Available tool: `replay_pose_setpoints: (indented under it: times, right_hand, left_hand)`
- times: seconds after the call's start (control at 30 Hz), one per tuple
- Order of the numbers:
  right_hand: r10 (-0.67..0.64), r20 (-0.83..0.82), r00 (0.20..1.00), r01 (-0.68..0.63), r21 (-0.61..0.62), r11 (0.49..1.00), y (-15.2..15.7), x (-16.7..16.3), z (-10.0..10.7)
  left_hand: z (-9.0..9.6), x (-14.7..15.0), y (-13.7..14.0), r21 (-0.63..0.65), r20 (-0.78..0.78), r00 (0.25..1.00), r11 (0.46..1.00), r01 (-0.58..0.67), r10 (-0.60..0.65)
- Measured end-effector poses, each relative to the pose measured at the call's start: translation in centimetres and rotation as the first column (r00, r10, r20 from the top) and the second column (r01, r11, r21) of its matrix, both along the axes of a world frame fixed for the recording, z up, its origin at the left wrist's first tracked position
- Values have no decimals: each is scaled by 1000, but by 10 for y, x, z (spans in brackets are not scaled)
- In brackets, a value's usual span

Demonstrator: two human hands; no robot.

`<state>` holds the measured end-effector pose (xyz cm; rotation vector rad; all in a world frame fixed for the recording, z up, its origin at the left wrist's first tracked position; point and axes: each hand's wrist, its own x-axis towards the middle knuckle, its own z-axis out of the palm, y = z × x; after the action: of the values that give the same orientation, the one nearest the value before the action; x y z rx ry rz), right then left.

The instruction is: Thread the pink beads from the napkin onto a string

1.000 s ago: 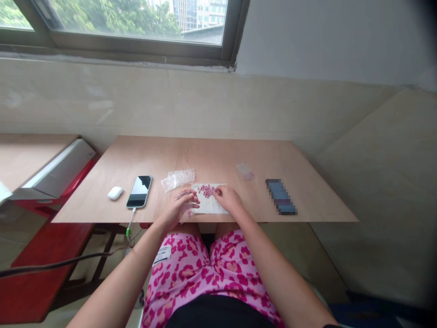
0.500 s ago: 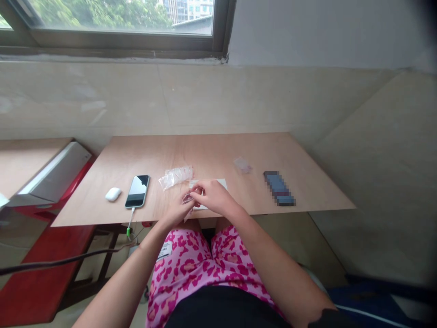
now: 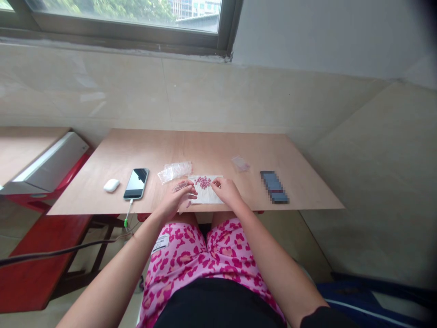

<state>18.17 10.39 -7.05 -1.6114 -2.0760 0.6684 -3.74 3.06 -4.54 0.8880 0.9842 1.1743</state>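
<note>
Pink beads [image 3: 204, 182] spread longest left-to-right

Phone [image 3: 136, 183], plastic bags [image 3: 175, 171], white sheet [image 3: 205, 197] on table [image 3: 205, 146]

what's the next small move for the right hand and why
I'd probably bring the right hand slightly left and pick out one piece from the pile of small pink pieces on the white sheet, since its fingertips are at the pile's right edge. That's if they're free; whether they hold a piece is too small to tell.
</note>
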Motion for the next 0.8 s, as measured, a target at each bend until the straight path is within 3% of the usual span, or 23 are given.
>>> replay_pose_setpoints:
  times: [0.3,0.5,0.6,0.67,0.8]
  right_hand:
    - [-14,150,989,20,-41,999,7,-11,-23]
    - [-26,135,991,28,-10,1000,10,-14,-26]
    - [-44,10,999,44,-14,999,8,-12,-21]
    - [-30,-147,989,28,-15,1000,4,-13,-11]
    - [103,-398,912,-96,37,995,-15,-26,22]
  left_hand:
    - [-12,-2,8,-74,74,997,997,-25,31]
    - [-12,-3,9,-94,73,997,995,-15,22]
    - [-10,-4,9,-86,18,1000,996,-14,16]
    - [-8,-3,7,-55,-109,994,998,-4,-2]
    - [-4,3,4,36,-346,935,995,93,-75]
